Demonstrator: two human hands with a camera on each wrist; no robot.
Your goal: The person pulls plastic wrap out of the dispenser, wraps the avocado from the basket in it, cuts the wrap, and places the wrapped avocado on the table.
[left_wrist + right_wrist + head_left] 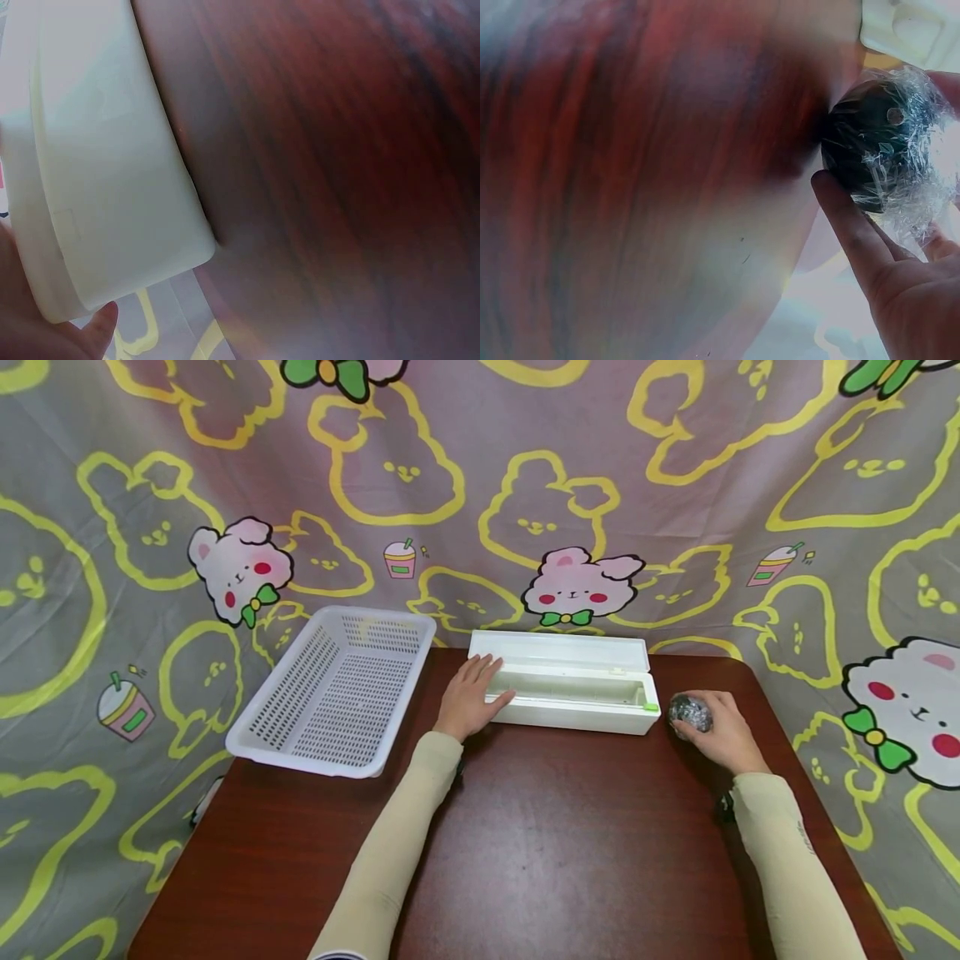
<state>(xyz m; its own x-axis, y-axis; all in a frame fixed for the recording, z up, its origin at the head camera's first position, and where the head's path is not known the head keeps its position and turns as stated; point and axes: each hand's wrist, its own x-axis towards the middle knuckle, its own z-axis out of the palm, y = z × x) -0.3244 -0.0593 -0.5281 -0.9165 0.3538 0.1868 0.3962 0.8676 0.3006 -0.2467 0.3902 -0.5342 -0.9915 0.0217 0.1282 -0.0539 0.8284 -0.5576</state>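
Observation:
A long white box (562, 714) sits on the table with its hinged lid (562, 652) raised at the back. Inside is a hollow trough, and a small green tab (651, 707) shows at the front right corner. My left hand (471, 697) rests on the box's left end, fingers extended toward the lid and thumb along the front edge. The left wrist view shows the box's outer wall (127, 172) close up. To the right of the box, my right hand (722, 731) grips a dark round object (866, 142) wrapped in crinkled clear film, fingers and thumb about its sides.
A white perforated plastic basket (300, 762) stands at the left of the dark reddish-brown table (555, 852). Behind and beside the table hangs a patterned cloth (450, 468) with cartoon animals, close to the box's raised lid.

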